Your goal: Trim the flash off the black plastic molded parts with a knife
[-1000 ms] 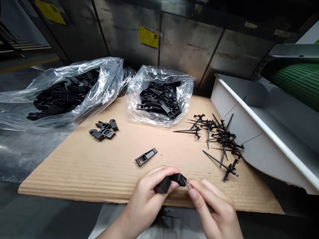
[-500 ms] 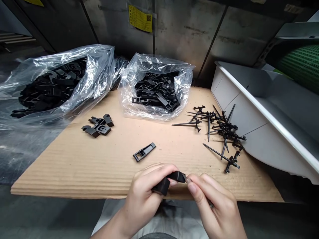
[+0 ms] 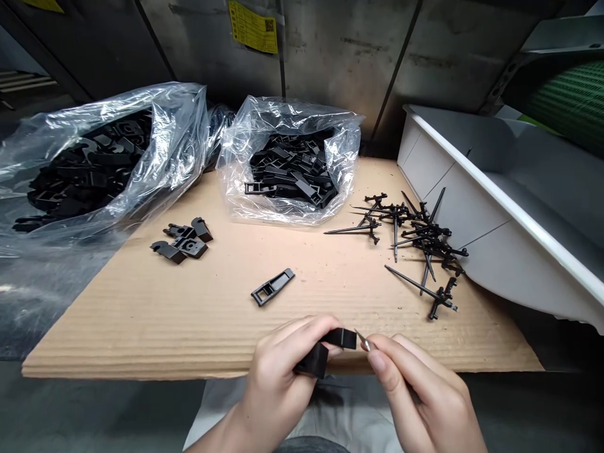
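Near the cardboard's front edge my left hand (image 3: 283, 368) is closed around a black plastic part (image 3: 315, 360), whose upper arm sticks out to the right. Opposite it, my right hand (image 3: 419, 384) pinches a small pointed metal blade (image 3: 363, 340); its handle is hidden in my fingers. The blade's tip lies just right of the part's end, with a narrow gap. A slim black frame-shaped piece (image 3: 274, 287) lies on the cardboard beyond my left hand. Farther left sits a small group of black hooked blocks (image 3: 183, 241).
Two clear plastic bags, the left one (image 3: 182, 135) and the middle one (image 3: 342, 182), hold black parts. Black branched stems (image 3: 431, 242) lie piled at right, beside a large grey-white bin (image 3: 443, 189). All rest on or around the cardboard sheet (image 3: 155, 321). Dark metal panels stand behind.
Both hands have shifted slightly right. My right hand has drawn the blade a little away from the black part's end, and more of the metal tip shows. The camera view has shifted slightly.
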### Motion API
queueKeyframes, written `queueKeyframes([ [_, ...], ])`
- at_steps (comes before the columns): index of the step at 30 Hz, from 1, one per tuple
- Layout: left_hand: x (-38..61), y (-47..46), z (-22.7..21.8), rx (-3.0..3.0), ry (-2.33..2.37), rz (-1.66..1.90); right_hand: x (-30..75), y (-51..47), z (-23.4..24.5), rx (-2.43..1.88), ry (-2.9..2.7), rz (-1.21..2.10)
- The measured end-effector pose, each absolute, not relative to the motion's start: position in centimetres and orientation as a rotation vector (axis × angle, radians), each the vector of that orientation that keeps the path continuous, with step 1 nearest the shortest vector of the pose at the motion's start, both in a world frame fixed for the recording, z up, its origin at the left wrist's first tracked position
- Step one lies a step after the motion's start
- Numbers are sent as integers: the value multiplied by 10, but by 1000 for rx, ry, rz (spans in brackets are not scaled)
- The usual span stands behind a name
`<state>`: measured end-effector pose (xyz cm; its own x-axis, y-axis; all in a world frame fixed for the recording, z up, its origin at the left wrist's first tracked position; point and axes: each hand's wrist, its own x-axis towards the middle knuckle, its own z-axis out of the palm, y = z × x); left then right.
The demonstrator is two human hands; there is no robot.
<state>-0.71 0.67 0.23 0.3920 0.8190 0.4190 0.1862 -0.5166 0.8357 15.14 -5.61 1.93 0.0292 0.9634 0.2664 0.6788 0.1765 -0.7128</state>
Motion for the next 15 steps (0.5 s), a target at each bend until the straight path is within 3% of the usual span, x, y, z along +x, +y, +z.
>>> queueKeyframes([
  [15,-8,0,-12,2177,855,1145,149,-53,13,-1560,-1769,490],
])
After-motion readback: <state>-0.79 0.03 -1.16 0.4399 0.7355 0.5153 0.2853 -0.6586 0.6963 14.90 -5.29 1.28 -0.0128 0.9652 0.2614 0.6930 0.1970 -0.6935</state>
